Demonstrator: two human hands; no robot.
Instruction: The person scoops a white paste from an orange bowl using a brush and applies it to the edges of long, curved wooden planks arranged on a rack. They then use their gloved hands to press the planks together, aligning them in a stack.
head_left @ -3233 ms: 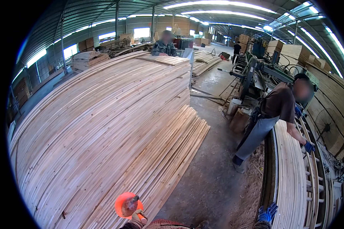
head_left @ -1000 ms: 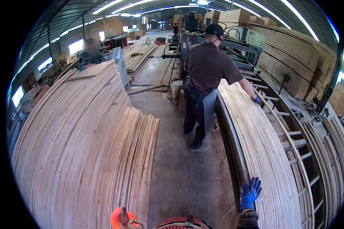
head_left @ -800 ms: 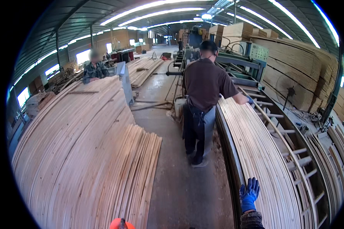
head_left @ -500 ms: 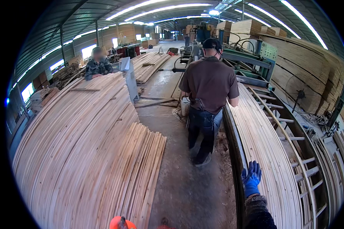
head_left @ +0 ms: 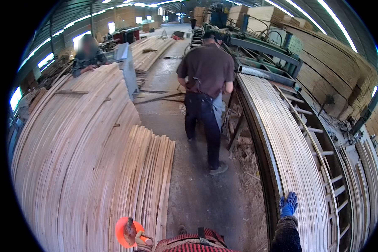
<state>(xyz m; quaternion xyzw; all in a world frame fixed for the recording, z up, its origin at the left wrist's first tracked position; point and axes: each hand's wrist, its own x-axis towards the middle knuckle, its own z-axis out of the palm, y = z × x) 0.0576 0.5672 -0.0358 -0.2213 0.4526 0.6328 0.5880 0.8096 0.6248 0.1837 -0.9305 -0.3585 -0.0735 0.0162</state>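
My right hand [head_left: 288, 204], in a blue glove, lies with its fingers stretched out on the row of long pale wood strips [head_left: 294, 168] at the right, close to their left edge. At the bottom, my left hand [head_left: 143, 242] is closed around the handle of a bright orange, round, dish-like tool [head_left: 121, 232] with a brown, stained middle; its exact kind I cannot make out. That hand is beside the near end of a wide stack of wood strips [head_left: 84, 159] on the left.
A co-worker in a brown shirt [head_left: 208, 69] stands in the aisle [head_left: 197, 197] ahead. Another person [head_left: 88, 59] leans at the far end of the left stack. A green machine [head_left: 264, 52] stands beyond the right strips, with a roller frame [head_left: 323, 164] alongside and tall board piles [head_left: 336, 71] behind.
My view has tipped downward, bringing my left hand and more of the orange tool into sight. The co-worker in brown has shifted left, away from the right strips. My right hand stays on the strips.
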